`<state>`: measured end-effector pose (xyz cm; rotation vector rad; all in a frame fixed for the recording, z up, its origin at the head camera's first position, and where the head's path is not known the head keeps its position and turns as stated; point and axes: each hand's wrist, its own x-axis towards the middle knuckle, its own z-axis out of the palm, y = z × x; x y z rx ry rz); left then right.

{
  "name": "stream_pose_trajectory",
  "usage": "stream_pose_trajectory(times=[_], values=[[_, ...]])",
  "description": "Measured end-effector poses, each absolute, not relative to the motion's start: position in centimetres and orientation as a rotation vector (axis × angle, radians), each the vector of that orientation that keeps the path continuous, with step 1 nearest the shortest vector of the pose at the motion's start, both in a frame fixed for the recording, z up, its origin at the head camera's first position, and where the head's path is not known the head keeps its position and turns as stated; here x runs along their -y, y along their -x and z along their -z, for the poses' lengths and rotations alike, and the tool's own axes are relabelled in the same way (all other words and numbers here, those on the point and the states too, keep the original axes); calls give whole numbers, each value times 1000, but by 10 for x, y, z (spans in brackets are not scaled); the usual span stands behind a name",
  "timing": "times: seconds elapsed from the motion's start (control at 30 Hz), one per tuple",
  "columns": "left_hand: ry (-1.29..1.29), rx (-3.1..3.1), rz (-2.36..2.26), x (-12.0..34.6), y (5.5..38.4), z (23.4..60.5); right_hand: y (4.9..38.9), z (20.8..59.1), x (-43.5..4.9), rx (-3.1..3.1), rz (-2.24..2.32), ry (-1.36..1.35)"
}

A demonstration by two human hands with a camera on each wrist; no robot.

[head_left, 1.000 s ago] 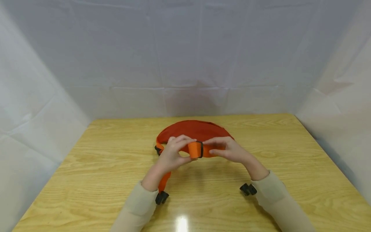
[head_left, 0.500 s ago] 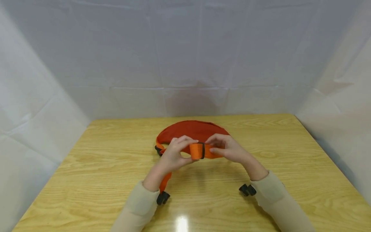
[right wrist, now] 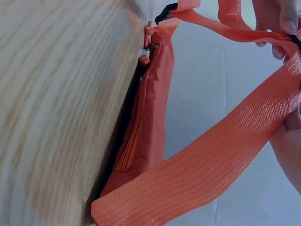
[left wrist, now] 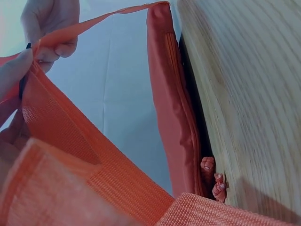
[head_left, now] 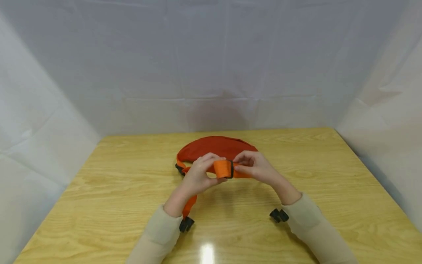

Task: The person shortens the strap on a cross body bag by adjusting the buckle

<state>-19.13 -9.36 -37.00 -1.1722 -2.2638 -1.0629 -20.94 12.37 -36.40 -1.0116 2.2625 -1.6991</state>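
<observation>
A red waist bag point(head_left: 217, 146) lies at the back of the table, its orange strap point(head_left: 221, 169) raised in front of it. My left hand point(head_left: 197, 176) holds a folded loop of that strap between thumb and fingers, beside a black slide adjuster point(head_left: 232, 169). Just right of the adjuster, my right hand point(head_left: 257, 168) pinches the strap. In the left wrist view, the strap runs from the bag point(left wrist: 171, 113) up to both hands. The right wrist view shows a wide strap length point(right wrist: 202, 150) slanting up to the adjuster, whose far side is hidden.
A black buckle half point(head_left: 186, 224) hangs from a strap end by the left sleeve. Another black buckle piece point(head_left: 279, 215) lies by the right sleeve. A second black adjuster point(head_left: 180, 169) is at the bag's left. Pale sheeting point(head_left: 217, 73) walls the wooden table point(head_left: 115, 176).
My right hand has shifted slightly left, its fingers drawn in from a straighter pose to pinch the strap against the adjuster. My left hand keeps its hold on the loop.
</observation>
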Motion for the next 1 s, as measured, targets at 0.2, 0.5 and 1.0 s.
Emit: stream_pose_trajectory(times=[0.2,0.5,1.0], values=[[1176,2259,1094,96,190,369,213,368,-128,-2243,1651,1173],[1198,2260,1101,99,191,372,217,371,-131,-2183,1605,1173],[1184,2320,1142,96,193,376,213,369,-126,-2265,1575,1088]])
